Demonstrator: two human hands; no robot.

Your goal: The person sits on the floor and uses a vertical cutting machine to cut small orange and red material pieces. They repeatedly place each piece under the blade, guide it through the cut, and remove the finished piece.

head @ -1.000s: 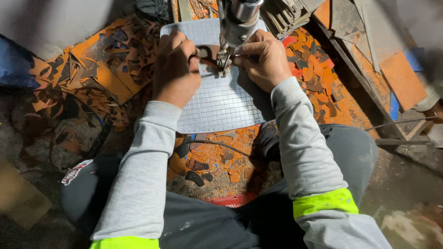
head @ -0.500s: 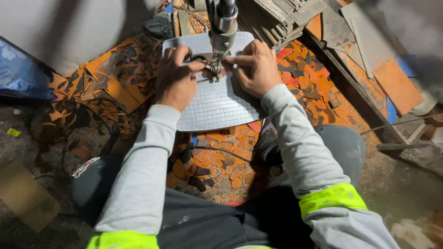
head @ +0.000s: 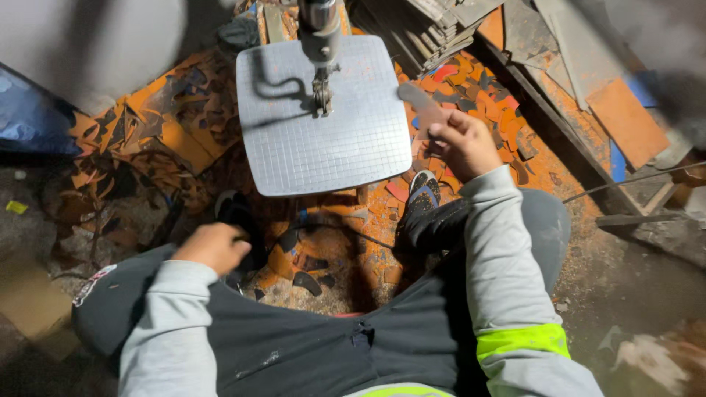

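Observation:
A grey gridded saw table (head: pixel 323 140) with a vertical blade and metal head (head: pixel 321 44) stands in front of me. My right hand (head: pixel 460 143) is off the table's right edge and pinches a small flat grey cut piece (head: pixel 421 103). My left hand (head: pixel 213 246) is pulled back low by my left knee, fingers curled; whether it holds anything is hidden. Nothing lies on the table top.
Orange and dark offcuts (head: pixel 169 132) litter the floor around the machine. A stack of grey sheets (head: pixel 434 26) and orange boards (head: pixel 625 117) lie at the back right. My feet in dark sandals (head: pixel 423 195) rest under the table. A blue bag (head: pixel 29 117) sits left.
Both hands left the blade. The right hand drew off to the right with the cut piece; the left hand dropped back to my left knee. The camera view tilted lower.

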